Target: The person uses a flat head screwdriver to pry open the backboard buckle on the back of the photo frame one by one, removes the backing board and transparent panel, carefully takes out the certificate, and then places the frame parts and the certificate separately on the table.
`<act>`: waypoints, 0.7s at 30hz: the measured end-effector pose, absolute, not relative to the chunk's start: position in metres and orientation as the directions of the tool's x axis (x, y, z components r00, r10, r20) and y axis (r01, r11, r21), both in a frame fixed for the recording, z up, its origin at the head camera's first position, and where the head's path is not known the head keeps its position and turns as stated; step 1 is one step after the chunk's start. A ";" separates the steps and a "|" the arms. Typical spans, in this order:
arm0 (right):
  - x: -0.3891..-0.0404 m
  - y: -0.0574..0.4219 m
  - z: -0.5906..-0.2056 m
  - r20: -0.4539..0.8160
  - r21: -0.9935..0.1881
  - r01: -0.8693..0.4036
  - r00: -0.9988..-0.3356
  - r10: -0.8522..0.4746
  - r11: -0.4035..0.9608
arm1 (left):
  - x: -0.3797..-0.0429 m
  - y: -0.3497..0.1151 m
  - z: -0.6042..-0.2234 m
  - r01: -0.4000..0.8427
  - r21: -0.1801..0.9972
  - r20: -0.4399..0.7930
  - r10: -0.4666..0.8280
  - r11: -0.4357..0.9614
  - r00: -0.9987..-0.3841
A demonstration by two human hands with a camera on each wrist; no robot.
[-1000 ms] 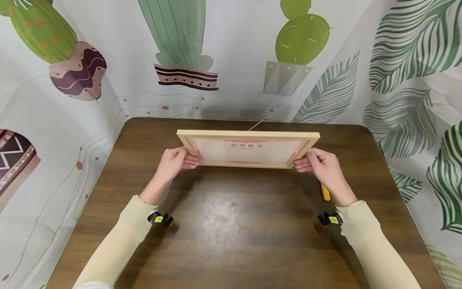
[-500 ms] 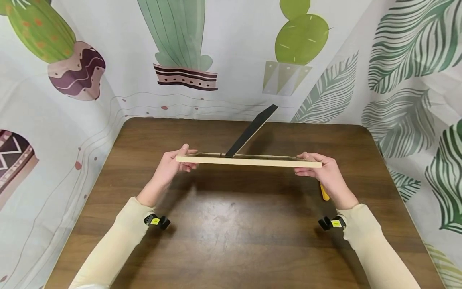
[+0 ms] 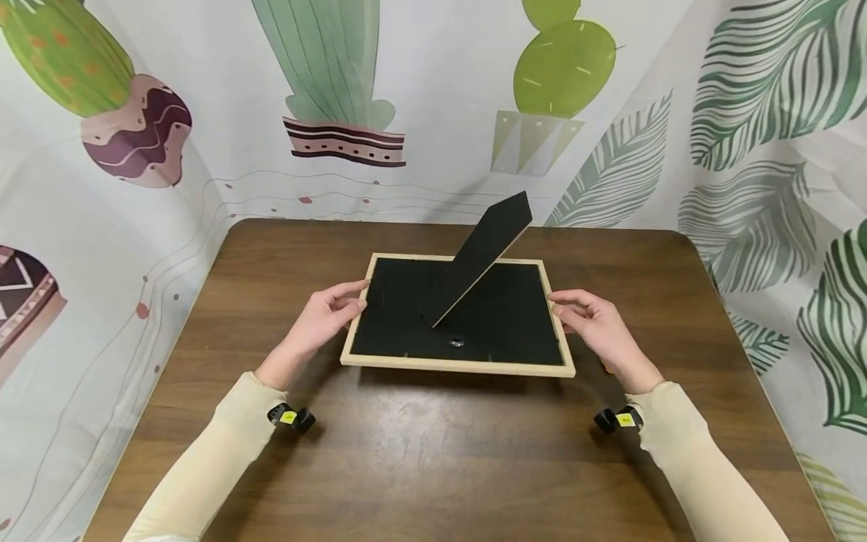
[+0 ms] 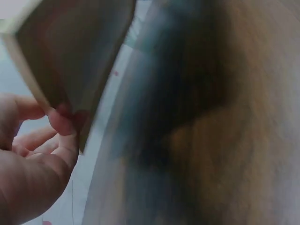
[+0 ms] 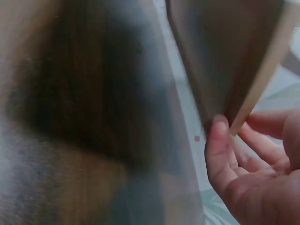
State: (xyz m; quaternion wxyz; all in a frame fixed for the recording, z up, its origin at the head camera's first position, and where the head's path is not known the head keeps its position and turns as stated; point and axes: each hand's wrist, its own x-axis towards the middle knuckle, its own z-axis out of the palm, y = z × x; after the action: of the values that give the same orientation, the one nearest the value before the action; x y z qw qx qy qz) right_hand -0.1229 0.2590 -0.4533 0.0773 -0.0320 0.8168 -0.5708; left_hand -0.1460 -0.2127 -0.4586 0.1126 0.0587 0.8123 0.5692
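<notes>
A picture frame point(image 3: 400, 301) with a pale wooden border is held face down over the table, its black back upward. From that back a black easel stand point(image 3: 482, 245) sticks out, slanting up to the right. My left hand point(image 3: 323, 320) pinches the left side between thumb and fingers; my right hand point(image 3: 596, 324) grips the right side the same way. In the left wrist view the left hand point(image 4: 40, 152) holds the frame's wooden edge, the glazed front facing the table. The right wrist view has the right hand point(image 5: 255, 159) pinching near a corner.
The dark wooden table point(image 3: 420, 467) reaches to a white cloth backdrop point(image 3: 447, 90) printed with cacti and leaves. Mostly hidden beside the right wrist is a small orange-yellow object point(image 3: 607, 366).
The frame has tipped from standing with its certificate front toward me to lying nearly flat, back up, with the stand now visible. Both hands keep hold of its sides.
</notes>
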 end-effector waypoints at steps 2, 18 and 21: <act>-0.124 0.257 -0.457 -0.090 -0.929 0.033 -0.986 -0.137 0.368 | -0.145 -0.211 -0.462 -0.012 0.913 -0.117 0.232 0.408 -0.966; -0.127 0.243 -0.482 -0.161 -0.819 0.085 -0.983 -0.085 0.567 | -0.140 -0.204 -0.482 0.095 0.743 -0.043 0.189 0.662 -0.981; -0.126 0.242 -0.486 -0.164 -0.808 0.100 -0.985 -0.059 0.581 | -0.139 -0.202 -0.485 0.141 0.717 0.013 0.190 0.683 -0.982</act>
State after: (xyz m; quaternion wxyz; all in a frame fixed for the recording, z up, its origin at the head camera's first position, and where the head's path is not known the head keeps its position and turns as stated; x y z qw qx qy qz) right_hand -0.1259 0.2420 -0.4862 0.0866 0.0116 0.8849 -0.4575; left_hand -0.1388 -0.2024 -0.4855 0.0312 0.0902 0.9167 0.3881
